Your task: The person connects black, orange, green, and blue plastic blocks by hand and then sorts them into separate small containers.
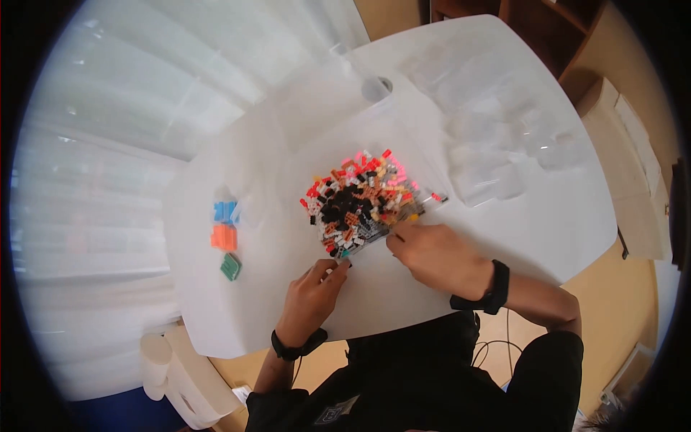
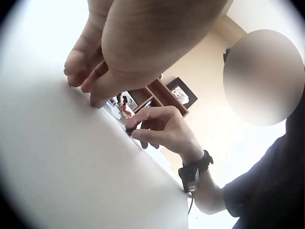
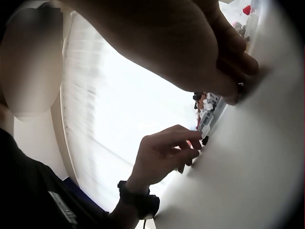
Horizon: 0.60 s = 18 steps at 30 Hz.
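A heap of small mixed bricks (image 1: 353, 205), mainly black, white, red and brown, lies in a clear, low-edged holder. At its near left corner, my left hand (image 1: 311, 297) has its fingertips round a small black piece (image 3: 205, 141); the grip is partly hidden. Farther right, my right hand (image 1: 440, 258) is at the holder's near edge, pinching a small dark piece (image 2: 130, 129) between thumb and index finger. The right wrist view shows white and dark bricks (image 3: 206, 107) just beyond the fingers.
Blue (image 1: 226, 212), orange (image 1: 224, 237) and green (image 1: 230, 266) blocks stand in a column on the left of the white table (image 1: 252, 317). Clear plastic containers (image 1: 489, 176) spread over the back right. A round object (image 1: 376, 88) stands at the back.
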Available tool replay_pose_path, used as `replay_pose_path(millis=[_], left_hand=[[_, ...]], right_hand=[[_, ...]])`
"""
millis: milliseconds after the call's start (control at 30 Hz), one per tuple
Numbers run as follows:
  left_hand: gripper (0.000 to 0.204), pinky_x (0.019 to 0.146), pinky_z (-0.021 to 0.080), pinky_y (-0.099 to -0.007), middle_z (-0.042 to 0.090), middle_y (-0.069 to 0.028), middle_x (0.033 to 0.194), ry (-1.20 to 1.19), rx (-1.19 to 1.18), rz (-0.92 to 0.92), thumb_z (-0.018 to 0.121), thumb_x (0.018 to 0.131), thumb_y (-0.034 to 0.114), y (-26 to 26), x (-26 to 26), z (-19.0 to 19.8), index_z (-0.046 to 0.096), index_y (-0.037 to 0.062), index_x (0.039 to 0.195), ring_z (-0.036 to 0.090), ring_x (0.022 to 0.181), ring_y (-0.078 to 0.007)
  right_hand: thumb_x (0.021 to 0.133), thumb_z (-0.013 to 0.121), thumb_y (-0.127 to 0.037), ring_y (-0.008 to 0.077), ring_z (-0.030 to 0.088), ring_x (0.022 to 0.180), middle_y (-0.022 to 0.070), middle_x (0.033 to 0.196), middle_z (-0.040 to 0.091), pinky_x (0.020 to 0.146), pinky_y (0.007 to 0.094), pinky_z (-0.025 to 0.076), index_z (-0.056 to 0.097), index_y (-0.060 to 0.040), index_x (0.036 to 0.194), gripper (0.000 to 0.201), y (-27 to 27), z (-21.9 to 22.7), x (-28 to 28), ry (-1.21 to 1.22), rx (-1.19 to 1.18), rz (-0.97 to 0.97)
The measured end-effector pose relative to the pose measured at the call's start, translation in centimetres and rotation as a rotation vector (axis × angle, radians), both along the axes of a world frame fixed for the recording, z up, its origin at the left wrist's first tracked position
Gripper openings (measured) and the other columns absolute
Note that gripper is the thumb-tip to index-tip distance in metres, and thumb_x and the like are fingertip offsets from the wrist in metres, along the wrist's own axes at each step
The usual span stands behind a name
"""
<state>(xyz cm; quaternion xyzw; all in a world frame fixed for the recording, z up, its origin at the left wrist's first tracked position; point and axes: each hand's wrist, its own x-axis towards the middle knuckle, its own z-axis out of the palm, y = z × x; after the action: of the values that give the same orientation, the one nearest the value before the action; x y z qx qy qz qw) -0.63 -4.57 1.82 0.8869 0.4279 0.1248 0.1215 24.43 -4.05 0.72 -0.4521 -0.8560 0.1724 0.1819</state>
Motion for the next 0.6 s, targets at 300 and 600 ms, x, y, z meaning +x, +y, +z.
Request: replay_pose_path(millis=[300, 600], left_hand=[[0.009, 0.059, 0.052, -0.0348, 0.061, -0.0089, 0.083, -0.079, 0.007, 0.115, 0.066, 0.078, 0.004, -1.0, 1.7, -0.1, 0.062, 0.0043, 0.087, 0.063, 0.065, -0.0261], [0.012, 0.055, 0.051, -0.0259, 0.063, -0.0077, 0.078, -0.452, -0.001, 0.218, 0.068, 0.076, -0.003, 1.3, 2.5, 3.1, 0.064, 0.0021, 0.086, 0.064, 0.063, -0.0175]], right_hand=[[0.072, 0.055, 0.004, 0.0336, 0.061, 0.08, 0.0158, 0.088, 0.055, 0.067, 0.0409, 0.051, 0.058, 0.0021, 0.081, 0.009, 0.4, -0.1, 0.4, 0.169, -0.019, 0.115], [0.081, 0.064, 0.004, 0.0192, 0.065, 0.077, 0.0103, 0.09, 0.068, 0.069, 0.0273, 0.052, 0.066, 0.0002, 0.09, 0.01, 4.8, 5.0, 0.0, 0.634, -0.093, -0.035]])
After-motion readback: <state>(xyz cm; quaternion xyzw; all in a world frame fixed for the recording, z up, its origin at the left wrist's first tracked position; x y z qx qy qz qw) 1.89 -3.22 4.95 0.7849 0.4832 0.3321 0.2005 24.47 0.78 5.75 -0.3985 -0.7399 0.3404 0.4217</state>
